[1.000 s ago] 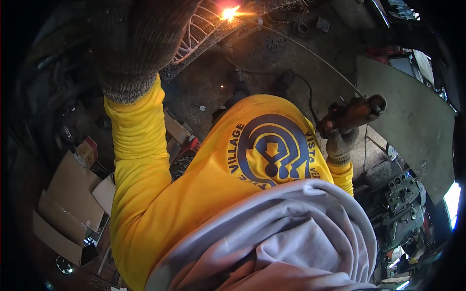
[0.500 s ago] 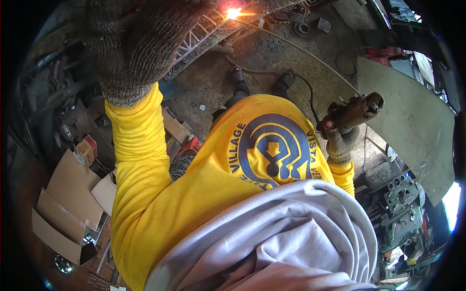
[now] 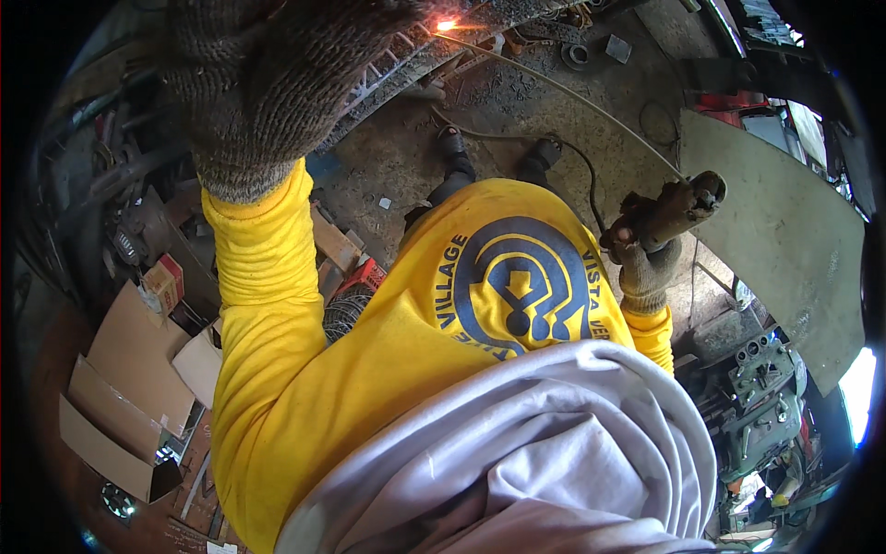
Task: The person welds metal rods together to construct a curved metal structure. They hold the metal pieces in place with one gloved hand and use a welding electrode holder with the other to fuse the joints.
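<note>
Head view: the gloved left hand (image 3: pixel 277 83) is raised at upper left, its grip unclear, shielding the glare. The right hand (image 3: pixel 641 254), closed around a welding holder (image 3: pixel 674 208), feeds its rod (image 3: pixel 563 92) to the spark (image 3: pixel 447 25) on metal grating (image 3: pixel 397 65).

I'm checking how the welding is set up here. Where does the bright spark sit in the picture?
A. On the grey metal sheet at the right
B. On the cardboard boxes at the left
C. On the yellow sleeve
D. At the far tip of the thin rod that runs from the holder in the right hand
D: the spark glows at the top where the thin rod ends, and the rod's other end meets the holder gripped by the gloved right hand.
</note>
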`<action>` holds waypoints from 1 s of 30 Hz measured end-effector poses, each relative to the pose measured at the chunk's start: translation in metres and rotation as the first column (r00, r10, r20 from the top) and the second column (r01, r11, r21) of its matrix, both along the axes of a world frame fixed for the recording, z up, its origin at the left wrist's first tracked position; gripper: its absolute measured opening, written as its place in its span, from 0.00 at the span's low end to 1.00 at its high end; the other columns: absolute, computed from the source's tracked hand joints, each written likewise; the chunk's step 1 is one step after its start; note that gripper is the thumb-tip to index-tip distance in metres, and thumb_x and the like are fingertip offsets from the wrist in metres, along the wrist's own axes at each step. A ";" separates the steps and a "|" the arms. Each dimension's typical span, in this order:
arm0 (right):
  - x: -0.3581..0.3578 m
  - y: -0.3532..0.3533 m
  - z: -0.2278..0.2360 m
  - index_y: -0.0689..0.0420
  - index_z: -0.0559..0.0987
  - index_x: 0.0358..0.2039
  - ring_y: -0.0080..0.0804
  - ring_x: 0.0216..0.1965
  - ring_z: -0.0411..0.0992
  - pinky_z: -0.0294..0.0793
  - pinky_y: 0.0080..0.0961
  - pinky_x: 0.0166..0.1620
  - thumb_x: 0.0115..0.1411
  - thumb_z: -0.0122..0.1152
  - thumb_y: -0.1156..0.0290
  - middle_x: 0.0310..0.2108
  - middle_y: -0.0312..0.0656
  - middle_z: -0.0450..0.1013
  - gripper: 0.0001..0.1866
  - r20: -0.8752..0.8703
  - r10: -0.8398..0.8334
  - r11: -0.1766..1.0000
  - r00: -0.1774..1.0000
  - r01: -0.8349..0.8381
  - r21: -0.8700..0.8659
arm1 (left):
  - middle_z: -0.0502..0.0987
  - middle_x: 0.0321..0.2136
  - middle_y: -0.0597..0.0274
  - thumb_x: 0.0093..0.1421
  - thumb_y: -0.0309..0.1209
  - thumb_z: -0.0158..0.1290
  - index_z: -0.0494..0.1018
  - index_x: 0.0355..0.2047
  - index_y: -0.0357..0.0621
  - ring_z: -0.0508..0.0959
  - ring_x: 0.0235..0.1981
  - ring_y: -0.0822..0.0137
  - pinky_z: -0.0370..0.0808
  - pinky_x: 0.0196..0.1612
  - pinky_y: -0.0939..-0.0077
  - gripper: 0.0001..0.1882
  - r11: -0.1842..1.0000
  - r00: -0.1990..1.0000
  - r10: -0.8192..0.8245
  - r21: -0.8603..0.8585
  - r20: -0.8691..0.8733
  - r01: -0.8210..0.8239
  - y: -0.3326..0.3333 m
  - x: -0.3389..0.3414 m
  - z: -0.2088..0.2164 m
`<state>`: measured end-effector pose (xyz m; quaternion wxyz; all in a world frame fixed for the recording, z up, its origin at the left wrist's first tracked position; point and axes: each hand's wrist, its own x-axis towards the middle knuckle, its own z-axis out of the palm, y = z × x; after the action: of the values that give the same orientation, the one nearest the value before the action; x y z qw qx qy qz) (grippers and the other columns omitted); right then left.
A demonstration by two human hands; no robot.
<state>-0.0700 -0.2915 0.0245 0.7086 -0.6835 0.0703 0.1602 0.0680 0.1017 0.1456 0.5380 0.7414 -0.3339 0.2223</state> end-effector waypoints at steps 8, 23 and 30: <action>0.006 0.017 0.006 0.68 0.72 0.54 0.23 0.22 0.71 0.69 0.20 0.25 0.59 0.67 0.73 0.31 0.38 0.75 0.24 0.041 -0.104 0.923 0.994 0.111 -0.368 | 0.65 0.67 0.46 0.68 0.22 0.53 0.59 0.68 0.32 0.76 0.57 0.65 0.77 0.55 0.83 0.30 0.994 0.995 -0.104 -0.042 -0.008 0.104 -0.009 0.008 -0.004; -0.007 0.000 -0.004 0.64 0.76 0.50 0.20 0.34 0.73 0.74 0.20 0.38 0.55 0.69 0.74 0.38 0.36 0.75 0.22 0.072 -0.019 0.999 0.997 0.021 -0.036 | 0.64 0.67 0.47 0.69 0.23 0.53 0.59 0.68 0.33 0.75 0.59 0.65 0.76 0.57 0.82 0.30 0.946 0.959 -0.274 -0.201 -0.071 0.255 0.009 0.004 -0.020; 0.000 -0.002 -0.054 0.67 0.70 0.57 0.31 0.40 0.75 0.77 0.28 0.42 0.61 0.65 0.74 0.44 0.44 0.75 0.25 0.752 -0.114 0.703 0.650 0.588 -0.401 | 0.64 0.67 0.48 0.69 0.23 0.53 0.58 0.69 0.33 0.74 0.60 0.65 0.75 0.57 0.82 0.30 0.917 0.944 -0.312 -0.293 -0.109 0.269 0.004 -0.010 -0.025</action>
<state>-0.0701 -0.2935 -0.0300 0.4372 -0.8538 -0.0046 -0.2825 0.0583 0.1061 0.1201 0.6863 0.6167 -0.3643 0.1261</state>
